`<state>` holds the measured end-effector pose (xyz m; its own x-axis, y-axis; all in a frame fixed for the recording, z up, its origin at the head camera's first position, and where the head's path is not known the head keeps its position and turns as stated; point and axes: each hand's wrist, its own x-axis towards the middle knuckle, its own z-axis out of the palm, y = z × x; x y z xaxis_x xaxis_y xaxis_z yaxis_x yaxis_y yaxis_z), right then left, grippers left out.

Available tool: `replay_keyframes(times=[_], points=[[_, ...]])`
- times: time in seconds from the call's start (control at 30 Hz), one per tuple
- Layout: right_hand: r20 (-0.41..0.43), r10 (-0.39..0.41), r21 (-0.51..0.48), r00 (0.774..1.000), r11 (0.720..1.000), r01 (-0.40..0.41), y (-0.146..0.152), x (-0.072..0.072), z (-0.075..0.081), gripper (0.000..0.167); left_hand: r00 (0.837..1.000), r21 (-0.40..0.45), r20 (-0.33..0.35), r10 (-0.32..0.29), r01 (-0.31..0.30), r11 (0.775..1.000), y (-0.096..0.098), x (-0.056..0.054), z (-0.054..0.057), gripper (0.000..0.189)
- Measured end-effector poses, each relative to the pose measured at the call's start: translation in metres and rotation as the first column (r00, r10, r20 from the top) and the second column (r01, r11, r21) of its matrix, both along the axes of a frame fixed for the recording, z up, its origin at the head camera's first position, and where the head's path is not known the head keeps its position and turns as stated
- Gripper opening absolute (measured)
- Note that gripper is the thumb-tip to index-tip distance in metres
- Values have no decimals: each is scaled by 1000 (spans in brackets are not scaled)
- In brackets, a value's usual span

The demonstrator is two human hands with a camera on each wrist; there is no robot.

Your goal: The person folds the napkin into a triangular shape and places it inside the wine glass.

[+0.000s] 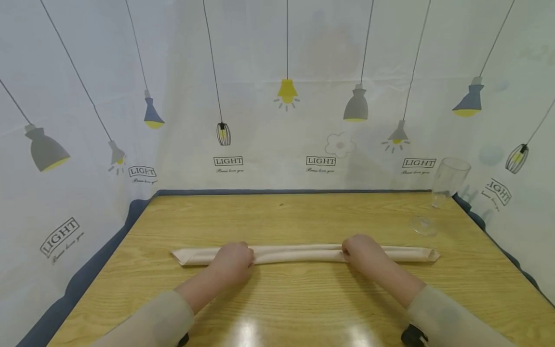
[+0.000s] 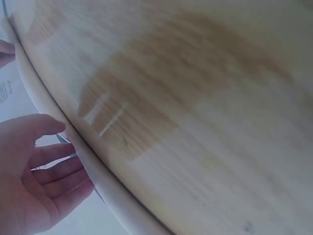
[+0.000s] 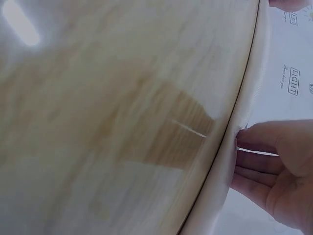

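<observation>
A cream cloth napkin (image 1: 299, 254), rolled into a long narrow strip, lies across the wooden table from left to right. Its ends are slanted, and the right one shows loose folded layers. My left hand (image 1: 232, 262) grips the roll left of its middle; in the left wrist view the thumb lies on the near side of the cloth (image 2: 105, 183) and the fingers reach to its far side. Right of the middle, my right hand (image 1: 367, 255) pinches the same roll, its thumb and fingertips against the cloth (image 3: 222, 181) in the right wrist view.
A clear stemmed glass (image 1: 451, 176) stands at the table's back right, its round foot (image 1: 423, 225) on the wood. The wooden table (image 1: 277, 303) has a dark blue border. Behind it hangs a white sheet (image 1: 260, 58) printed with lamps.
</observation>
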<state>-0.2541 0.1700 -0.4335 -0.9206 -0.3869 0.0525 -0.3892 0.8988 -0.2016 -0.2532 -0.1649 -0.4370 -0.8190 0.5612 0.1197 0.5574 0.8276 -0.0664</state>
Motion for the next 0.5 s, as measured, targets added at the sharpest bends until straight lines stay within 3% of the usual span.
replay_keyframes(times=[0.1,0.3,0.5], points=[[13,24,-2,1000,1000,-23,1,2,1,45,1000,6,8,-11,11,1000,-1,0,0,20],[-93,119,97,989,989,-110,3,5,-3,15,999,33,42,18,-19,999,-2,1,2,12],[-216,165,193,962,973,-123,4,12,-5,12,999,10,38,5,-6,1000,-4,4,4,10]])
